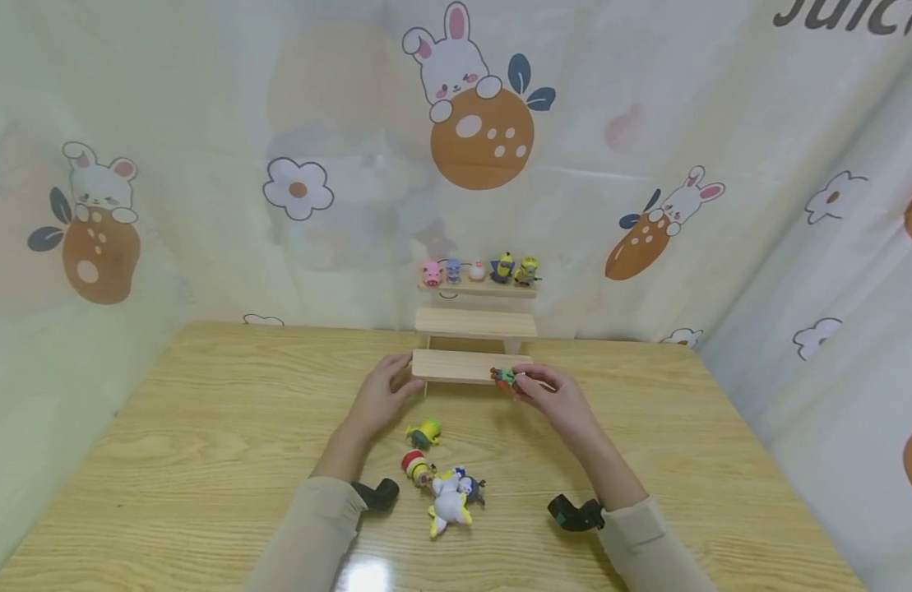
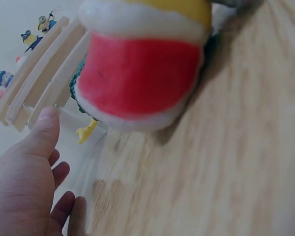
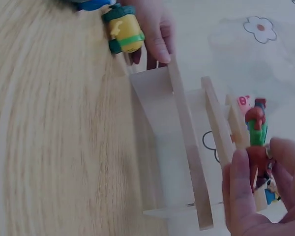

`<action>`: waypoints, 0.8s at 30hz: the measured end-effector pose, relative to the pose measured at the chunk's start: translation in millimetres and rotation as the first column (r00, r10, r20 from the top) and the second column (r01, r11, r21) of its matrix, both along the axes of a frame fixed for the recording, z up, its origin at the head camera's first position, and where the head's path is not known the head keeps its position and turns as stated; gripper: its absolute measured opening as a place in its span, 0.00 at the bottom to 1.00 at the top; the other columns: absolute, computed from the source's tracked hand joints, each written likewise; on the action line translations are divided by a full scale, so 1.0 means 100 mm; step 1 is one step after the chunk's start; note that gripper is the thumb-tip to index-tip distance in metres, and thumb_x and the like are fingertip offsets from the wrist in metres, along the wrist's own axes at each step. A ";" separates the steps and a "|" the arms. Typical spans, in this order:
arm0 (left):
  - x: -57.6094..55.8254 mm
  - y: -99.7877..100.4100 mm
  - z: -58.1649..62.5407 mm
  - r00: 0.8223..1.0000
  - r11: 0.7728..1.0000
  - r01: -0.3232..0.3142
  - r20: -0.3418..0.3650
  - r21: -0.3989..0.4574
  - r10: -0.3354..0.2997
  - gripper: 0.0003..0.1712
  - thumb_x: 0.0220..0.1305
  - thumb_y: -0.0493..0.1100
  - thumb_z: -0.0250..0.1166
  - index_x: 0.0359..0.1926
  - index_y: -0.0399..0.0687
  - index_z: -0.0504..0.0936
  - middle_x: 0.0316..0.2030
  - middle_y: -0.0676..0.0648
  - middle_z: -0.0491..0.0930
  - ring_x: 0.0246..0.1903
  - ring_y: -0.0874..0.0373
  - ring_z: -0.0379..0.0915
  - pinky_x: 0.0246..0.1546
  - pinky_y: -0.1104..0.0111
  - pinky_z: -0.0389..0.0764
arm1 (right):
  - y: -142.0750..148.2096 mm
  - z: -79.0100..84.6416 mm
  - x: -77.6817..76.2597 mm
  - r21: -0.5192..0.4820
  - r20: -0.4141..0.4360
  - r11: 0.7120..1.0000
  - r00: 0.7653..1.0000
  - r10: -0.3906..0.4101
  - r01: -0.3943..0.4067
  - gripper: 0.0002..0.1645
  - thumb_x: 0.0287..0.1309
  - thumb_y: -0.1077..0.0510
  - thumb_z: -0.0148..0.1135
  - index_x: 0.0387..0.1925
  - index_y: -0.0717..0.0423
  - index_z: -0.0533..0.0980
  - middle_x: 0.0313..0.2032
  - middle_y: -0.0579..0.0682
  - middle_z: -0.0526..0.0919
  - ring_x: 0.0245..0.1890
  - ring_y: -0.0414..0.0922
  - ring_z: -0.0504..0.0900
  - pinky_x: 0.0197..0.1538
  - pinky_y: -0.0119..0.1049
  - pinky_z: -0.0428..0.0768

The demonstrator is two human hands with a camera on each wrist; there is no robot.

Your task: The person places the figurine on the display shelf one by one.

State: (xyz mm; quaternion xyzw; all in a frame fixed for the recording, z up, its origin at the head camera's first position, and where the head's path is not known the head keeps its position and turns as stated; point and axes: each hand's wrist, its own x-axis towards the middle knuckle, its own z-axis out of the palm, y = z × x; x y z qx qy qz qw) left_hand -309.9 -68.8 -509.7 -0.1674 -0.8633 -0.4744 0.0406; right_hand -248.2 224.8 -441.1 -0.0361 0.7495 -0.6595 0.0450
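Note:
My right hand (image 1: 562, 404) pinches a small red and green toy figure (image 1: 503, 376) between thumb and fingers. The figure is over the right part of the lowest shelf of a wooden stepped display stand (image 1: 456, 364); in the right wrist view the green-bodied figure (image 3: 257, 130) pokes out past the fingertips. At the left end of that shelf, my left hand (image 1: 380, 400) has its thumb tip right at the board, the other fingers loosely bent beside it. The left wrist view shows this left hand (image 2: 24, 182) holding nothing.
Along the top shelf stand a pink pig (image 1: 432, 274), a blue figure (image 1: 453, 271), a white one (image 1: 477, 271) and two yellow ones. On the table lie a yellow-green figure (image 1: 428, 432), a red-capped figure (image 1: 417, 468), a white plush-like figure (image 1: 449, 501) and a dark blue one (image 1: 471, 489).

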 end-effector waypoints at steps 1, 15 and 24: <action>0.00 0.00 0.00 1.000 1.000 0.000 0.000 -0.003 0.000 0.37 0.61 0.55 0.63 0.67 0.46 0.66 0.64 0.45 0.69 0.65 0.47 0.62 0.69 0.53 0.62 | -0.01 0.01 0.00 0.013 -0.011 1.000 1.000 -0.018 0.018 0.27 0.61 0.51 0.61 0.57 0.64 0.72 0.55 0.56 0.75 0.48 0.37 0.81 0.55 0.34 0.80; 0.00 -0.05 0.02 1.000 1.000 -0.004 0.006 -0.008 0.004 0.38 0.62 0.56 0.62 0.68 0.47 0.65 0.65 0.45 0.67 0.66 0.47 0.62 0.69 0.52 0.61 | -0.33 0.45 -0.23 0.327 -0.320 0.920 0.941 -0.107 0.215 0.25 0.56 0.58 0.67 0.55 0.59 0.74 0.51 0.57 0.77 0.53 0.51 0.78 0.48 0.26 0.82; 0.03 0.00 -0.01 1.000 1.000 -0.003 0.005 0.003 0.003 0.37 0.61 0.56 0.62 0.68 0.49 0.66 0.64 0.45 0.68 0.65 0.46 0.63 0.68 0.51 0.63 | -0.84 0.73 -0.70 0.493 -0.418 0.864 0.898 0.136 0.099 0.27 0.53 0.67 0.66 0.57 0.62 0.73 0.49 0.59 0.73 0.51 0.53 0.77 0.54 0.36 0.81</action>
